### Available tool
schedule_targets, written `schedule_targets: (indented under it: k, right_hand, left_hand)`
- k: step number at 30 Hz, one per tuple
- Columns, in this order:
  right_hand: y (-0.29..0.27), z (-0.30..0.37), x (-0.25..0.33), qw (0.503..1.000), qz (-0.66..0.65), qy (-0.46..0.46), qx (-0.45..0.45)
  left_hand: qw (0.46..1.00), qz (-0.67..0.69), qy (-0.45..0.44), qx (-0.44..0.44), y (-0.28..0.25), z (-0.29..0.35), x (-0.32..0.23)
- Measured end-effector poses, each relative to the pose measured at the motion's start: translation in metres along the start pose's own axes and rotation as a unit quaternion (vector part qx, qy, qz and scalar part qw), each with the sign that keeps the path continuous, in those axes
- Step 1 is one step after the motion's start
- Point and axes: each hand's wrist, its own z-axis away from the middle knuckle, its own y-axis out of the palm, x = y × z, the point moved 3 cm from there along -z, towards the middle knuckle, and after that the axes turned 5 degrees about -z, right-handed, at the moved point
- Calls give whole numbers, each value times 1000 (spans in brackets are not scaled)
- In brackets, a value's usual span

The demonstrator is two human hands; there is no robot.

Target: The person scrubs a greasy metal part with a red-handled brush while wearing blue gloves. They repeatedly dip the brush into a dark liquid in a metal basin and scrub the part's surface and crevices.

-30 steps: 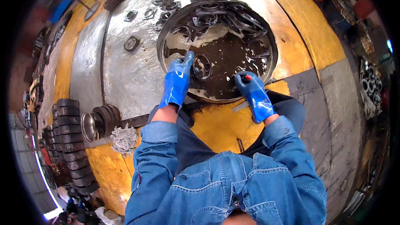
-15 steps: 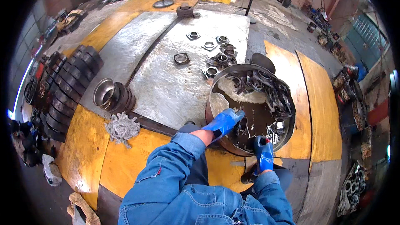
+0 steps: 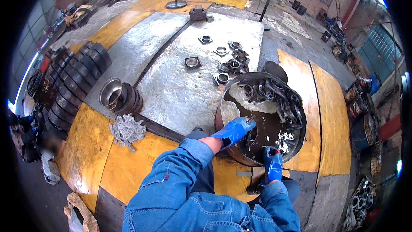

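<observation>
My view from above, looking down at my own two gloved hands over a round basin [image 3: 219,118] of dark liquid [image 3: 271,124]. My left hand [image 3: 241,129], in a blue glove, reached across the basin's near left rim with its fingers bent; I could not tell whether they gripped anything. Just beside those fingertips, on their right, a dark metal ring [image 3: 252,138] sat partly in the liquid, its lower part hidden. My right hand [image 3: 273,160], gloved in blue too, was at the near rim, to the right of the left hand and a little closer to me. It was closed around a red-ended object [image 3: 277,151], with only the red bit showing past my thumb.

Beyond both hands, against the basin's far right side, dark metal parts [image 3: 292,108] lay heaped over one another. Just past that heap, outside the basin, stood a round dark plate [image 3: 276,71]. Ahead of my left hand, a group of flanged metal rings [image 3: 234,65] lay on a silvery metal sheet [image 3: 171,92], and one square-edged ring [image 3: 192,62] lay apart from them to the left. Well to the left of my grip were a crumpled grey rag [image 3: 128,132] and, just behind it, a shiny metal bowl [image 3: 110,92] against dark stacked rings [image 3: 132,99]
</observation>
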Motion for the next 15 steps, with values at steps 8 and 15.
schedule_targets:
  k: [8,15]
  right_hand:
    - [6,-3,19,1000,-12,13,10]
    - [-3,-3,4,999,29,5,-32]
  left_hand:
    - [971,-189,135,-58,22,-23,42]
    - [994,69,-89,-1,13,-16,9]
